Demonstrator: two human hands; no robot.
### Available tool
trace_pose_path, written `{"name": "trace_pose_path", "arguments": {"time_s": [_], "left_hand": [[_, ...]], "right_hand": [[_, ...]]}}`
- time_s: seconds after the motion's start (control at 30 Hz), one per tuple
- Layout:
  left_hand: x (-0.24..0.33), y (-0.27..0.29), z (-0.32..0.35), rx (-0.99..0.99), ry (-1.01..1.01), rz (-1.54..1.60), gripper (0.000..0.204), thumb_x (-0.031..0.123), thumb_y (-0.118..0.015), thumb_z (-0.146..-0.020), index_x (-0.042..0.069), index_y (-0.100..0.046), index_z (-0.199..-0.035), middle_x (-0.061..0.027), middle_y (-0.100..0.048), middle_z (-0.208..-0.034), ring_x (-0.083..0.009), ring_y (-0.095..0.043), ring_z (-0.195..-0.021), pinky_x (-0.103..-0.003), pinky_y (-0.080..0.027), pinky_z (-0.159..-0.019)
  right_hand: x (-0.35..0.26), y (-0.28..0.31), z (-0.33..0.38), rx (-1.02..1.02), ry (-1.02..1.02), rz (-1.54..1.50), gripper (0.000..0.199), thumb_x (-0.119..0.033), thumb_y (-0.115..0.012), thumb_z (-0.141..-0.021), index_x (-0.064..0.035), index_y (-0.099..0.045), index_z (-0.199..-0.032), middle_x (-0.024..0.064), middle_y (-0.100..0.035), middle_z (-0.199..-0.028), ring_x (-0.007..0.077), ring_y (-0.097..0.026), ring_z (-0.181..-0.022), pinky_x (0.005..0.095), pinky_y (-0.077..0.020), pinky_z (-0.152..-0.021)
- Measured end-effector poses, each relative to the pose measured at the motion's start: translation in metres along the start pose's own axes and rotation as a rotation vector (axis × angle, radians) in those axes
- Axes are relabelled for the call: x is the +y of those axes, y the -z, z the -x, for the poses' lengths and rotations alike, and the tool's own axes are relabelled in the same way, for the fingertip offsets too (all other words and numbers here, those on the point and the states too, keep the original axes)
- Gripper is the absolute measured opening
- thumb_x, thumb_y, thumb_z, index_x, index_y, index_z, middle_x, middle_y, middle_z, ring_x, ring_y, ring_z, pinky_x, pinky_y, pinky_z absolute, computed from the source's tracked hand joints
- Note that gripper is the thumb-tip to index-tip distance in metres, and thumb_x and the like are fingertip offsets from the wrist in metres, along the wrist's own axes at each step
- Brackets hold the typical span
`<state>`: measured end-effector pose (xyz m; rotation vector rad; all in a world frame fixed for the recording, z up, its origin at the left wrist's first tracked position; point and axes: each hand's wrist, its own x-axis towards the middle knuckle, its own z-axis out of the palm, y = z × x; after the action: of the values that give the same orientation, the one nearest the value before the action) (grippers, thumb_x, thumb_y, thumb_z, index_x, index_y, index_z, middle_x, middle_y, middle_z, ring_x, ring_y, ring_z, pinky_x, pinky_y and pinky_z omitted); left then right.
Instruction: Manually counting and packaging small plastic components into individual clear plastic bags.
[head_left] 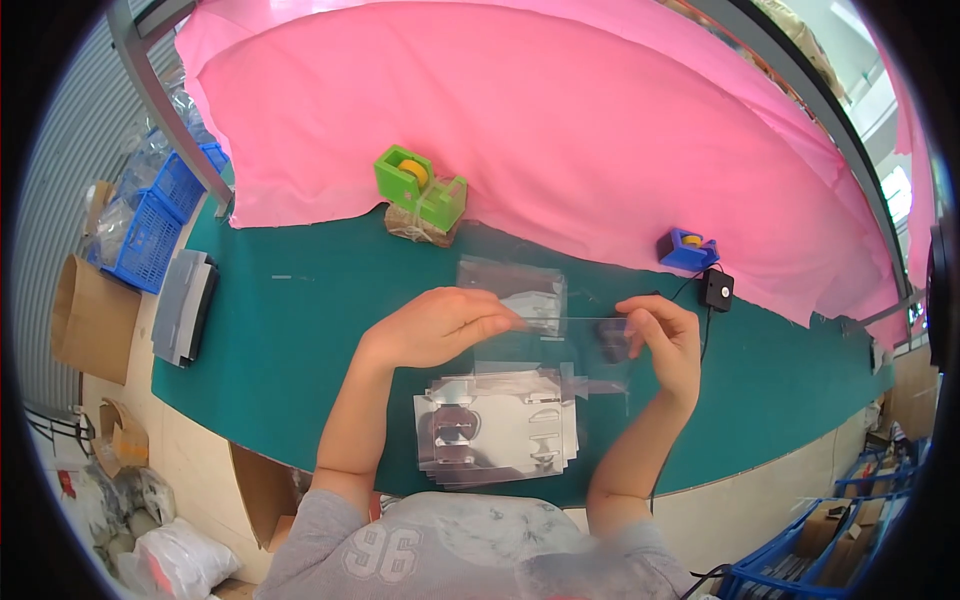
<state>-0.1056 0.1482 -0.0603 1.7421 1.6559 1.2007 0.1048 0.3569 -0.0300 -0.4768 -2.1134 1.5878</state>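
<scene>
A thin clear plastic sheet (578, 345) is stretched between my two hands above the green table. My left hand (435, 327) pinches its left end, with the thumb against the fingers. The right end is pinched by my right hand (665, 342), fingers curled. Just below the sheet, close to my body, lies a loose stack of die-cut clear plastic sheets (497, 425) with cut-out slots and tabs. Beyond my hands a clear plastic bag (512, 285) rests flat on the table, its lower part partly seen through the sheet.
A green tape dispenser (420, 190) stands on a brown block (418, 228) at the back. Farther right are a blue tape dispenser (687, 250) and a small black box (716, 290) with a cable. Grey flat pieces (180, 308) lie at the left edge. Pink cloth (520, 120) hangs behind.
</scene>
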Motion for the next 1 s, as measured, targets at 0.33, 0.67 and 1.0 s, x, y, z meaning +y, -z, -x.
{"name": "trace_pose_path", "arguments": {"time_s": [0.33,0.67,1.0], "left_hand": [[-0.049,-0.014,-0.002,0.369,-0.024,-0.452,0.017,0.01,-0.068,-0.079,0.006,-0.067,-0.095,-0.0064,-0.058,-0.086,-0.0245,-0.057,-0.09,-0.036,-0.048,-0.077],[-0.082,-0.061,0.02,0.301,0.096,-0.726,0.022,0.018,-0.075,-0.07,0.008,-0.066,-0.087,-0.006,-0.055,-0.106,-0.0318,-0.044,-0.117,-0.043,-0.036,-0.099],[-0.095,-0.068,0.02,0.261,0.04,-0.633,0.011,0.011,-0.07,-0.072,0.007,-0.062,-0.078,-0.0042,-0.059,-0.101,-0.0243,-0.053,-0.104,-0.037,-0.043,-0.088]], "right_hand": [[0.044,-0.023,-0.023,-0.125,0.279,0.553,0.027,0.001,-0.067,-0.072,-0.0058,-0.068,-0.099,0.0068,-0.061,-0.078,0.0203,-0.061,-0.078,0.0309,-0.0485,-0.073],[0.107,-0.039,-0.024,-0.318,0.57,0.957,0.012,-0.011,-0.063,-0.078,-0.0083,-0.069,-0.088,0.0083,-0.065,-0.08,0.0269,-0.062,-0.085,0.0383,-0.0476,-0.084],[0.09,-0.039,-0.059,-0.09,0.411,0.825,0.033,-0.018,-0.065,-0.076,-0.0049,-0.063,-0.107,0.014,-0.062,-0.1,0.0341,-0.056,-0.103,0.0419,-0.0452,-0.092]]}}
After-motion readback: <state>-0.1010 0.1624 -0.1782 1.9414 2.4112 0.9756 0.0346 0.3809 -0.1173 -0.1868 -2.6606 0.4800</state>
